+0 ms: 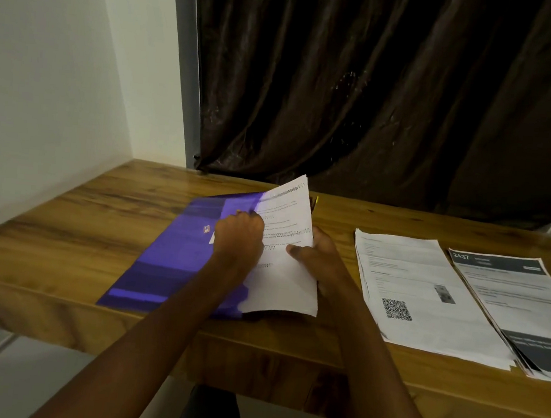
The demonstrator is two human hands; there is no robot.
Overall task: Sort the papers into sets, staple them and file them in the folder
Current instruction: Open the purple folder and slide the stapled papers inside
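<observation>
- A purple folder (pixel 176 260) lies flat on the wooden table (pixel 66 224), toward its left half, with its near corner reaching the table's front edge.
- A set of printed papers (pixel 286 276) lies partly over the folder's right side, its far end lifted and tilted up toward the curtain.
- The left hand (pixel 238 239) is over the folder and the left edge of that set, fingers curled; it seems to pinch the top sheet's edge, though the fingertips are hidden behind the knuckles.
- The right hand (pixel 316 259) grips the right edge of the same set, thumb pressed on top of the page and fingers tucked underneath.
- A small yellow and dark object (pixel 314 203) peeks out behind the lifted papers; what it is cannot be told.
- A second stack (pixel 426 295), printed with a QR code, lies flat on the table's right half, near its front edge.
- A third stack (pixel 518 310), with a dark header band, lies just beside it at the right edge, slightly overlapped by it.
- A dark curtain (pixel 378 84) hangs behind the table's far edge.
</observation>
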